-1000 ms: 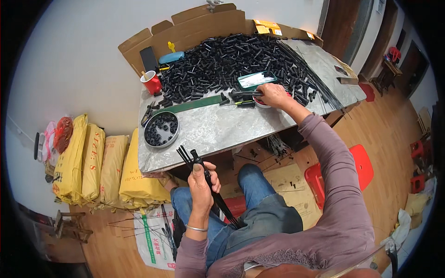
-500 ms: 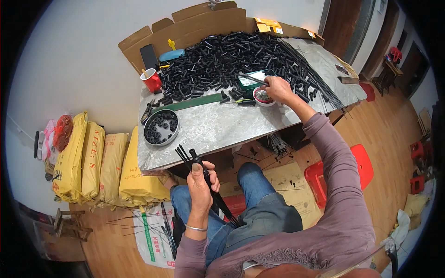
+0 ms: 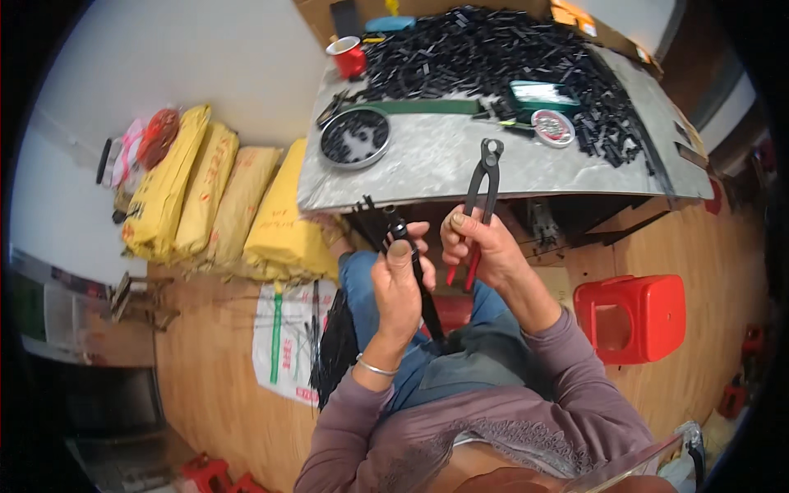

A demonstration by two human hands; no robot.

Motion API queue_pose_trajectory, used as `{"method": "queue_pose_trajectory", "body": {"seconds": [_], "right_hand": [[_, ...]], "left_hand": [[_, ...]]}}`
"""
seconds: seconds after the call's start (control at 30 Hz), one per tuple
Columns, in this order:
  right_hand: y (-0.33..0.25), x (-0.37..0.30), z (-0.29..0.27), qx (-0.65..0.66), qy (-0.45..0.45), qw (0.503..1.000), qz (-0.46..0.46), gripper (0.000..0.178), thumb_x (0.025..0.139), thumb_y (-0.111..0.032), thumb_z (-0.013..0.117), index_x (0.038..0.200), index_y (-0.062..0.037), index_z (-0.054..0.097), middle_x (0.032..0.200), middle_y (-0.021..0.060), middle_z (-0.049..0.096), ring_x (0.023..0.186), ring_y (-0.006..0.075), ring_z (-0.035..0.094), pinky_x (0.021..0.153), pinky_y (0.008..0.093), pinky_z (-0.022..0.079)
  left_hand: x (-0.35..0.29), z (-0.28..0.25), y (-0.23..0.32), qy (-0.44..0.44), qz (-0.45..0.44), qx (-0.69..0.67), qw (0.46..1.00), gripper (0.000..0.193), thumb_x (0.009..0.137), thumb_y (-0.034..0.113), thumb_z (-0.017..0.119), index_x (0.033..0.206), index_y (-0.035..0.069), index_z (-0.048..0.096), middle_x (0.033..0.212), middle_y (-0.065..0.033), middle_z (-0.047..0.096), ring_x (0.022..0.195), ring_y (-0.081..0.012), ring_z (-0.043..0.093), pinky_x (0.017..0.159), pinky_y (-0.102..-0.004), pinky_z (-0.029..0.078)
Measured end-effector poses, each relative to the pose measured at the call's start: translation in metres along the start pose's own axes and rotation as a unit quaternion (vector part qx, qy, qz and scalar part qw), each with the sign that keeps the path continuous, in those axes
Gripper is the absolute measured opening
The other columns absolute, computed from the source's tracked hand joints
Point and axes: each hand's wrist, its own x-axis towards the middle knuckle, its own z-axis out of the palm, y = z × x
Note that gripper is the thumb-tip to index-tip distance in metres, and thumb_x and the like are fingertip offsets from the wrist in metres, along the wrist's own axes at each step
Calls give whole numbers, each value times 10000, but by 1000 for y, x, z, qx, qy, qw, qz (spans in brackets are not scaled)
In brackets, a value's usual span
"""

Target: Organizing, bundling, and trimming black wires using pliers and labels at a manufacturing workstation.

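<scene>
My left hand [image 3: 399, 283] is closed around a bundle of thin black rods [image 3: 431, 316], held over my lap. At its top, a black tubular fitting [image 3: 397, 226] stands up by my thumb. Close on its right, my right hand [image 3: 491, 246] grips end-cutting pincers [image 3: 491, 174] by their red handles, jaws pointing up. Both hands are just in front of the grey table's [image 3: 444, 168] near edge. On the table, a round tin [image 3: 355, 167] contains small black parts, and a small red-and-white bowl [image 3: 534, 131] has shiny metal bits in it.
A large heap of black fittings [image 3: 493, 53] covers the table's back. Nearby are a green box [image 3: 523, 107], a green strip [image 3: 427, 107] and a red mug [image 3: 349, 62]. Yellow sacks [image 3: 182, 189] lean at left; a red stool [image 3: 657, 320] stands at right.
My right hand has come from the bowl down to beside my left hand, carrying the pincers. My left hand still holds the rods. The view has shifted, so the table appears higher and farther right.
</scene>
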Motion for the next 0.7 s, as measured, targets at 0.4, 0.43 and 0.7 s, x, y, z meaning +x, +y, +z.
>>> {"method": "queue_pose_trajectory", "body": {"seconds": [0.4,0.43,0.7], "right_hand": [[34,-4,60,-81,44,995,-24,178,900,-172,598,833,-13,553,691,37,561,499,93,479,434,223,406],[36,-4,62,-109,67,991,-49,162,905,-152,589,838,-8,557,726,52,594,484,92,491,430,213,397],[37,-2,69,-440,142,858,-225,114,907,-85,564,882,25,579,771,68,653,585,84,563,532,247,465]], "left_hand": [[-15,-21,2,16,40,37,998,650,959,548,386,1116,-40,612,707,5,487,536,-65,446,483,-203,338],[-15,-21,4,14,40,23,999,580,974,496,396,1125,-25,602,725,5,482,537,-58,442,475,-206,333],[-10,-24,-2,28,54,20,998,548,982,473,401,1114,-21,597,648,19,452,526,-57,440,454,-216,325]]}}
